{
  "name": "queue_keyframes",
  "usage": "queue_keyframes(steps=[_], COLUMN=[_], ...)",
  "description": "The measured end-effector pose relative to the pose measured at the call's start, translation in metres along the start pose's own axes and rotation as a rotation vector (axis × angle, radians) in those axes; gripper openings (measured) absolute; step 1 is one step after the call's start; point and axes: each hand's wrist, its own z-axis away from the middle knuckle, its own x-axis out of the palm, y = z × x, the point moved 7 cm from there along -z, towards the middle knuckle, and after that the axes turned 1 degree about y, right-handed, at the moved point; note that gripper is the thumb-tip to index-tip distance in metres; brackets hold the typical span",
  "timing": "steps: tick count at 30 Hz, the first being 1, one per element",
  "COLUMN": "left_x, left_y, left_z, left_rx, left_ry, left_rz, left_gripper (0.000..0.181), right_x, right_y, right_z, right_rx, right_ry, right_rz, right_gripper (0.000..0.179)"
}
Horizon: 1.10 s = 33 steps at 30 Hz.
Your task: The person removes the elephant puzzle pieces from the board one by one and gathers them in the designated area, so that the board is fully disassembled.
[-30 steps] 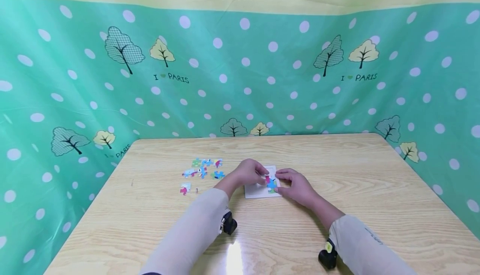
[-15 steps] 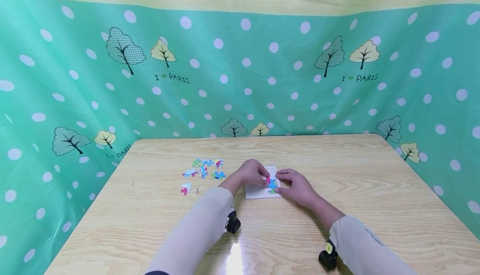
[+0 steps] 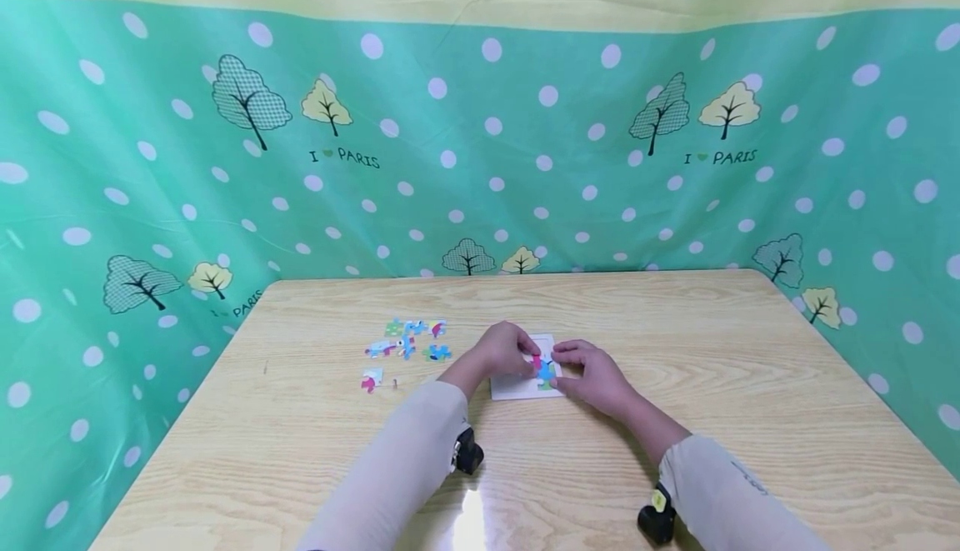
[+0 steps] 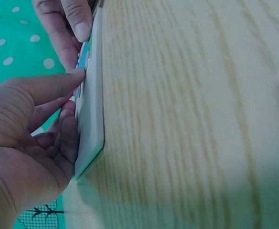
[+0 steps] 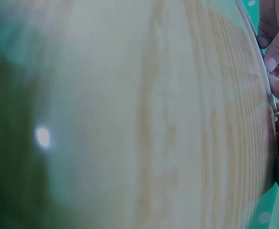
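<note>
A white puzzle board [image 3: 513, 386] lies near the middle of the table, with a few joined pieces on its right part. My left hand [image 3: 502, 349] reaches over the board in the head view and pinches a pink-red puzzle piece [image 3: 536, 362] between thumb and fingers. Beside that lies a blue-and-green puzzle piece [image 3: 546, 372]. At the board's right edge is my right hand [image 3: 596, 376], thumb and fingertips at the blue piece; I cannot tell whether they pinch it. The left wrist view shows both hands [image 4: 29, 114] close together at the board [image 4: 94, 109].
Several loose puzzle pieces [image 3: 405, 338] lie left of the board, with one pink-and-white piece [image 3: 372, 379] nearer to me. A tiny object [image 3: 395, 383] sits beside it. A green dotted curtain [image 3: 480, 142] hangs behind the wooden table [image 3: 675, 318].
My left hand and forearm have shifted slightly to the right, and the pink-red piece now lies against the blue one. The right hand stays at the board's right edge.
</note>
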Motion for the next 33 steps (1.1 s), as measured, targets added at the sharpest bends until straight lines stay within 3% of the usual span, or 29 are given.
queue_keyframes(steps=[15, 33], left_x=[-0.0013, 0.003], left_y=[0.0005, 0.0023], left_z=[0.0011, -0.0015], left_rx=[0.032, 0.143], left_ry=[0.023, -0.015], left_rz=[0.048, -0.052], left_gripper=[0.025, 0.018], right_x=[-0.0003, 0.0001], right_y=[0.0017, 0.0011], right_z=[-0.001, -0.0011], right_rx=[-0.004, 0.002], right_ry=[0.0, -0.001], right_rz=[-0.003, 0.003], right_gripper=[0.042, 0.043])
